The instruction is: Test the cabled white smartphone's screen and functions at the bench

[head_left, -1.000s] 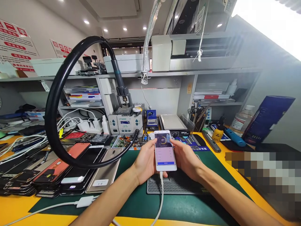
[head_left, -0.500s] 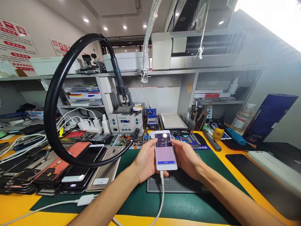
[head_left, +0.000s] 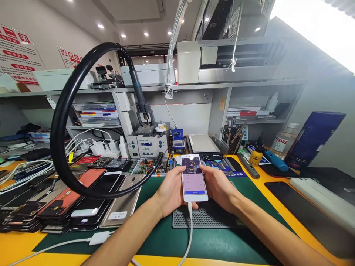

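Note:
A white smartphone [head_left: 194, 184] is held upright-tilted between both hands, its lit screen facing me. The screen shows a round dial over a pale list and a blue bar at the bottom. My left hand [head_left: 172, 192] grips the left edge, thumb along the side. On the right edge my right hand [head_left: 219, 184] is closed round the phone, thumb near the dial. Fingers behind the phone are mostly hidden. A white cable [head_left: 190, 232] is plugged into its lower end and runs down towards me. Beneath lies a grey perforated pad [head_left: 205, 220] on a green mat [head_left: 222, 244].
Stacked phones and phone parts [head_left: 91, 199] lie at the left under a looping black hose [head_left: 57, 136]. Behind stand a hot-air station [head_left: 146, 145] and a flat-topped heating plate [head_left: 203, 143]. A yellow bottle [head_left: 255, 158] and a dark phone [head_left: 291, 201] are on the right.
The number in the dial has risen from about 60 to 65, and the list below has shifted. Both hands keep their hold on the phone; the view has moved slightly.

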Available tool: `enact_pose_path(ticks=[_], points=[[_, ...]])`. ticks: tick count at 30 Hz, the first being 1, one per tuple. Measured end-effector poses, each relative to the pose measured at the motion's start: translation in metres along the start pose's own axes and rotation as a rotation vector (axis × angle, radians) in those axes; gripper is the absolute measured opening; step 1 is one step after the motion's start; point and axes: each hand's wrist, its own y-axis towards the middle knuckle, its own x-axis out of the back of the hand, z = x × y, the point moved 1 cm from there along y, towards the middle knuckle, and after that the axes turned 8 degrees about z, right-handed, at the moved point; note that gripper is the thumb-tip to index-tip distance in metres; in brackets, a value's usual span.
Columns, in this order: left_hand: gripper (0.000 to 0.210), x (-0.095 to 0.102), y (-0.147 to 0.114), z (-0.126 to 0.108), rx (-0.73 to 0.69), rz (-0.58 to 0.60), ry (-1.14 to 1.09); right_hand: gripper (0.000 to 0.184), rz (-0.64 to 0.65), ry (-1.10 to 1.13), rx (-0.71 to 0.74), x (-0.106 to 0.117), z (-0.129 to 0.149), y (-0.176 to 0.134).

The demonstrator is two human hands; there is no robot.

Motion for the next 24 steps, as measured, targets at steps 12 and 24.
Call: enact_pose_path(ticks=[12, 24], points=[[0.044, 0.0042, 0.0014, 0.0014, 0.019, -0.008, 0.013, 0.038, -0.007, -0.003, 0.009, 0.0006, -0.0009, -0.0004], [0.035, 0.0073, 0.0006, 0.0049, -0.001, -0.041, 0.047, 0.044, 0.035, -0.034, 0.017, 0.0012, -0.0002, -0.0013]])
